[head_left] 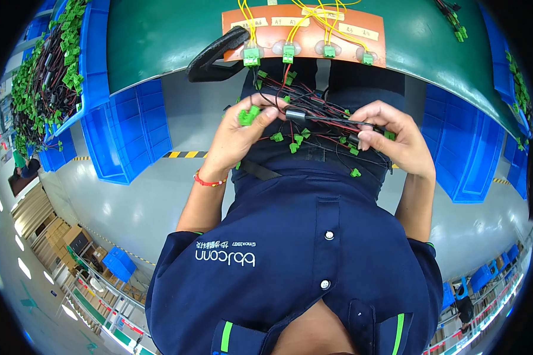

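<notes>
Head view: the left hand point(238, 137) is closed around one end of a wire harness point(314, 121), with a green plug connector point(248, 115) pinched at its fingertips. The right hand point(391, 137) grips the other end, thumb and fingers pressed on a black sheathed section, so the bundle of red and black wires is stretched between the two hands over the person's lap. Loose branches tipped with small green plugs hang below the bundle (several rest against the dark blue work shirt point(302, 236)). Just beyond the hands, at the edge of the green workbench point(160, 35), an orange test board point(305, 29) carries four green sockets fed by yellow wires. A blue bin point(71, 65) at the left holds more harnesses. By the look of it, the step in hand is sorting out one plug from the tangle; the next move would call for freeing that branch and lining its plug squarely with a socket on the board
</notes>
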Tool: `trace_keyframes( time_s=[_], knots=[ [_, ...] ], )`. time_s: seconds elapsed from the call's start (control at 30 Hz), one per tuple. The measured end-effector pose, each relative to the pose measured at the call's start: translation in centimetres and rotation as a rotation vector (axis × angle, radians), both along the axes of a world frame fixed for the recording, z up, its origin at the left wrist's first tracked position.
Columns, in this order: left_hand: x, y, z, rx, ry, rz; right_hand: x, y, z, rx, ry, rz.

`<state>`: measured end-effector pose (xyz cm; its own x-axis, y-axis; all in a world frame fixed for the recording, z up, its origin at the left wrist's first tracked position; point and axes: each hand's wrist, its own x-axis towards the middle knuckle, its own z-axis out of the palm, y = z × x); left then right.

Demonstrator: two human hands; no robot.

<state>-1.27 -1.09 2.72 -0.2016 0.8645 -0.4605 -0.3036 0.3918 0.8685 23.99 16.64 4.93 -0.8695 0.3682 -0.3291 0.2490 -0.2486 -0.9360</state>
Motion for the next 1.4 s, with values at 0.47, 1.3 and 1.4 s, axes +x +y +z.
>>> trace_keyframes(
  time_s=[0.47,1.3,1.4],
  knots=[
    [5.7,3.0,2.6,0.353,0.692,-0.228,-2.9,-1.4,-0.8,-0.058,0.088,0.088],
    [4.8,2.4,1.3,0.148,0.449,-0.360,2.7,1.0,-2.3,0.542,-0.321,0.124],
    [4.1,2.1,1.2,0.204,0.251,-0.306,3.3,0.8,-2.5,0.789,-0.278,0.211]
  ],
)
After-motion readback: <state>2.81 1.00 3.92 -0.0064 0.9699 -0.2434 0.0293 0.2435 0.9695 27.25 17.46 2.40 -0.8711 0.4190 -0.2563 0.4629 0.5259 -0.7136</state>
